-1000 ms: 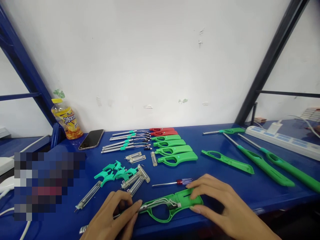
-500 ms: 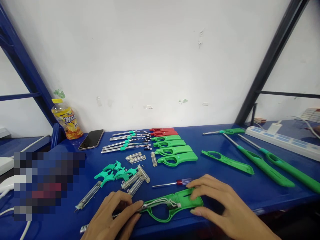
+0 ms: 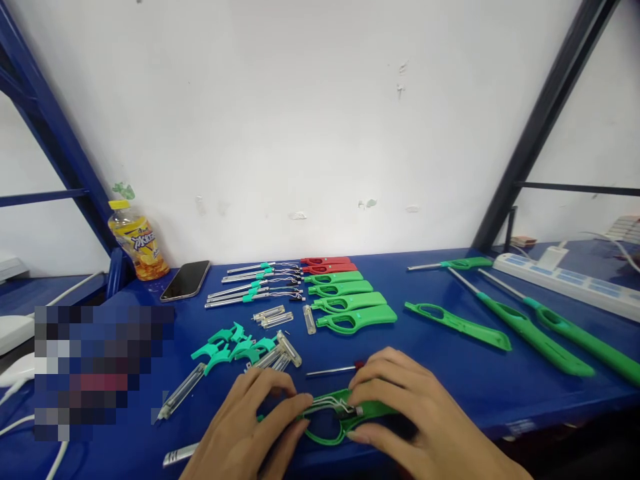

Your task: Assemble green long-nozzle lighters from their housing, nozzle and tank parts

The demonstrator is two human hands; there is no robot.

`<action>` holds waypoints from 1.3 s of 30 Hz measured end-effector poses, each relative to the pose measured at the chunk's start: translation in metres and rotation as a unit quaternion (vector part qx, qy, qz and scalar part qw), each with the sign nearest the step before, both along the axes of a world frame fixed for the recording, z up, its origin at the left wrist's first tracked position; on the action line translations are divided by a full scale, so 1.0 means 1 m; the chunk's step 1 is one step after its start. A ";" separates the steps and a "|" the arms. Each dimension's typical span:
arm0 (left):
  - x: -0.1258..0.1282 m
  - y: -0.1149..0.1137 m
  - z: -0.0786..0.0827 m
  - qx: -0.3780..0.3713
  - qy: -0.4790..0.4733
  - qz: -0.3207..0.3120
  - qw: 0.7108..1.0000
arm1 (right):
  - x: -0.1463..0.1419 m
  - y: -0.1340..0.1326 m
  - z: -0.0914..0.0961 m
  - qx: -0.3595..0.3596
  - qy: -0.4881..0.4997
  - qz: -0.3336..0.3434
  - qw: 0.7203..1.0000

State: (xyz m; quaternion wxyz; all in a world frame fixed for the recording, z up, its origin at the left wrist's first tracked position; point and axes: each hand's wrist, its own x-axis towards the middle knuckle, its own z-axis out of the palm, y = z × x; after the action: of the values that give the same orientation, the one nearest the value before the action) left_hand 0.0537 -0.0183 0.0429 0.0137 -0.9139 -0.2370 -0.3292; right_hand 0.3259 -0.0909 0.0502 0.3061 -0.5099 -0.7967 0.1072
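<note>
A green lighter handle shell (image 3: 334, 421) lies open near the front edge of the blue table (image 3: 440, 373), with thin wires and a metal tube inside it. My left hand (image 3: 253, 430) pinches the metal tube at the shell's left end. My right hand (image 3: 405, 413) lies over the shell's right end, fingers curled and pressing on it. A small screwdriver (image 3: 333, 370) with a red handle lies just behind my right fingers. Teal trigger parts (image 3: 233, 345) and clear tubes (image 3: 180, 395) sit beside my left hand.
Rows of green and red handle shells (image 3: 350, 300) and metal tubes with teal collars (image 3: 255, 287) lie mid-table. Long green lighters (image 3: 530, 330) lie at the right, a power strip (image 3: 565, 283) behind them. A phone (image 3: 186, 280) and a drink bottle (image 3: 134, 240) stand at the back left.
Both hands have closed in toward the middle of the green shell. My right hand slid left over the shell and hides most of the screwdriver handle.
</note>
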 end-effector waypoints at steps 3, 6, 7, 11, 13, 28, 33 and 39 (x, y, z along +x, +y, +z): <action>0.011 0.005 -0.003 -0.006 -0.012 -0.017 1.000 | -0.003 0.002 -0.002 -0.024 0.005 0.002 1.000; 0.014 0.007 -0.006 -0.010 -0.008 -0.032 0.999 | -0.003 0.003 -0.003 -0.032 0.012 0.010 0.999; 0.013 0.006 -0.007 -0.015 -0.001 -0.033 0.999 | -0.002 0.003 -0.003 -0.031 0.015 0.011 0.999; 0.008 0.006 -0.008 -0.031 0.018 -0.036 0.999 | -0.002 0.003 -0.004 -0.022 0.021 0.009 0.999; 0.008 0.006 -0.008 -0.034 0.019 -0.036 0.999 | -0.002 0.002 -0.005 -0.021 0.023 0.009 0.999; 0.018 0.035 0.022 0.008 0.123 0.088 0.988 | 0.000 0.002 -0.007 -0.024 0.042 -0.017 0.999; 0.020 0.067 0.046 -0.060 0.183 0.099 0.976 | 0.001 0.002 -0.008 -0.024 0.046 -0.020 0.998; -0.006 0.078 0.041 -0.108 0.162 0.103 0.975 | 0.001 0.002 -0.010 -0.009 0.048 -0.019 0.999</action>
State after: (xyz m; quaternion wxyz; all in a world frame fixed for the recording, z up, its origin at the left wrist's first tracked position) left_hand 0.0478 0.0597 0.0835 -0.0134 -0.9216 -0.3591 -0.1464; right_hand 0.3264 -0.0891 0.0403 0.3411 -0.5224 -0.7702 0.1327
